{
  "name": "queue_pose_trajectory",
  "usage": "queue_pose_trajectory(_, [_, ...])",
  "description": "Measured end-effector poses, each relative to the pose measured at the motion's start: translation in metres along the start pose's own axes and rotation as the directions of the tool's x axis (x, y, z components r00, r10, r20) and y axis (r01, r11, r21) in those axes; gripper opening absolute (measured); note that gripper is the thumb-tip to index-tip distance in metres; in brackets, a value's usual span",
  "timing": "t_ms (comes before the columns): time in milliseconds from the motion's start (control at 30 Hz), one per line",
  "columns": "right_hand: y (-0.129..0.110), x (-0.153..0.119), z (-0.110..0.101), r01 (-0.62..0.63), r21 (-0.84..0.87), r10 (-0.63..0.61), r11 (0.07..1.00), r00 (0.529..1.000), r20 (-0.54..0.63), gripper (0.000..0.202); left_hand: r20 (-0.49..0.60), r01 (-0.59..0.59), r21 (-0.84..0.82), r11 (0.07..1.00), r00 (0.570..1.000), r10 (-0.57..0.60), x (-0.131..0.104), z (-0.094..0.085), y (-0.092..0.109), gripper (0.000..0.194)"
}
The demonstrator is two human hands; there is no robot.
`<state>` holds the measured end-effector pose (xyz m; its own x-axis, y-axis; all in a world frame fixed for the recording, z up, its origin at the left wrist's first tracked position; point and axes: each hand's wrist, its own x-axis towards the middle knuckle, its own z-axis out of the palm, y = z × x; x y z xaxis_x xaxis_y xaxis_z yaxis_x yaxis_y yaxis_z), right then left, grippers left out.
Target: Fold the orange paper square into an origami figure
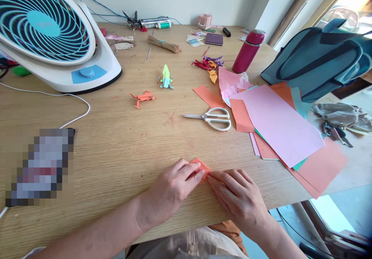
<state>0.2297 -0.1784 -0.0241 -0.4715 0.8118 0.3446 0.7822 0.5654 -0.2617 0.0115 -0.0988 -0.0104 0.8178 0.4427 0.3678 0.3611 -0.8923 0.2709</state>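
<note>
A small folded piece of orange paper [203, 166] lies on the wooden table near its front edge. Across its left part rest the fingers of my left hand [178, 183], pressing it against the tabletop. My right hand [236, 191] has its fingers bunched together and pinches the paper's right corner. Farther back lie white-handled scissors [219, 119], apart from both hands. An orange origami figure [143, 97] and a green and blue one [166, 77] stand beyond them to the left.
Coloured paper sheets [279, 123] are piled at the right, near a teal bag [322, 57] and a magenta thermos [249, 51]. A white fan [87, 57] stands at the back left. A phone [43, 166], blurred out, lies at the left with a white cable. Behind sits a bundle of sticks [164, 44].
</note>
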Motion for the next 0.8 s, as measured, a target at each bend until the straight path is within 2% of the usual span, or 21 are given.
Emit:
queue_pose_trajectory(167, [-0.001, -0.001, 0.003, -0.025, 0.011, 0.025, 1.000, 0.999, 0.034, 0.043, 0.054, 0.018, 0.029, 0.999, 0.998, -0.020, 0.002, -0.001, 0.002, 0.028])
queue_pose_trajectory(433, [-0.005, 0.002, 0.002, -0.020, 0.027, 0.020, 0.999, 1.000, -0.007, 0.035, -0.030, 0.016, -0.037, 0.999, 0.999, -0.017, -0.001, 0.003, -0.001, 0.019])
queue_pose_trajectory(567, [-0.007, 0.006, 0.003, -0.077, 0.051, 0.079, 0.996, 0.996, -0.036, 0.027, -0.051, 0.033, -0.082, 0.996, 0.998, -0.037, -0.003, 0.003, -0.004, 0.019])
queue_pose_trajectory(800, [-0.009, 0.014, 0.005, -0.205, 0.168, 0.218, 0.964, 0.974, -0.066, 0.022, 0.014, 0.134, -0.127, 0.983, 0.991, -0.134, 0.005, 0.001, -0.003, 0.020])
